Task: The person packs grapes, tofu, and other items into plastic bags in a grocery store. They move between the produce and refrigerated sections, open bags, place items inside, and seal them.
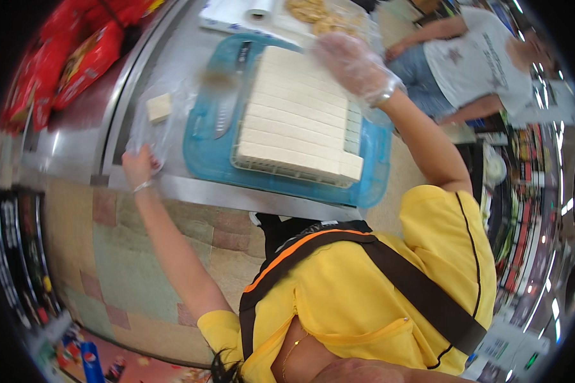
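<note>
A large slab of white tofu (292, 115), cut into blocks, stands in a pale plastic crate on a blue plastic tray (201, 158). A knife (225, 112) with a black handle lies on the tray left of the crate. My left hand (141, 165) is closed on the near end of a clear plastic bag (141, 129); one tofu block (159, 108) lies in or on the bag. My right hand (352, 67), in a clear plastic glove, is over the far right corner of the tofu and blurred; its fingers and anything in them cannot be made out.
The metal counter (191, 189) has its edge close before me. At its far side are a roll of plastic bags (258, 12) and yellowish food pieces (321, 19) in a bag or tray. Red packages (88, 62) fill the left. Another person (469, 62) stands at the right.
</note>
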The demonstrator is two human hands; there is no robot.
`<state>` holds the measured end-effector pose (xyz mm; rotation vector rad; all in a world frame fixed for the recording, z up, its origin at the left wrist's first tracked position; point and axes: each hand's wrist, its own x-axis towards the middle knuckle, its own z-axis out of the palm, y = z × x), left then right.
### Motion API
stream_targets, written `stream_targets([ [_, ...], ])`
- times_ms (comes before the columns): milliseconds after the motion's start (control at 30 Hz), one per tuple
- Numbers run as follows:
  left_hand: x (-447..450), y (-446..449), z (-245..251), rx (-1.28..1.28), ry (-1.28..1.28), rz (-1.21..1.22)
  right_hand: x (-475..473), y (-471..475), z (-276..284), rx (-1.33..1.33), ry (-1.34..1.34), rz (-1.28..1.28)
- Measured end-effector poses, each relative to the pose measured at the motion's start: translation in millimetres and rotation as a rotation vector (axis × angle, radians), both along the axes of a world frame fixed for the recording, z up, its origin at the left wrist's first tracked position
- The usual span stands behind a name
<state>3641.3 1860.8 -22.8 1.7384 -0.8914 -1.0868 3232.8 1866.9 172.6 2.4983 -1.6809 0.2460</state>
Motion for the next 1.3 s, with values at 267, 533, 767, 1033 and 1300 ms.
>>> stream_targets([
  [267, 19, -9, -17, 0.068, -0.031, -0.011, -107, 187, -111, 0.547, -0.594, -1.084],
  [533, 4, 5, 13, 0.077, 0.005, 0.044, -77, 185, -198, 0.698, -1.732, -1.225],
  [767, -12, 16, 24, 0.141, -0.018, 0.065, -77, 179, -164, 0.906, -1.566, -1.136],
  [1033, -15, 14, 22, 0.122, 0.088, 0.083, -127, 161, -253, 0.817, -0.542, -0.168],
  [1300, 4, 7, 17, 0.062, 0.168, -0.055, -81, 160, -148, 1.113, -1.606, -1.198],
])
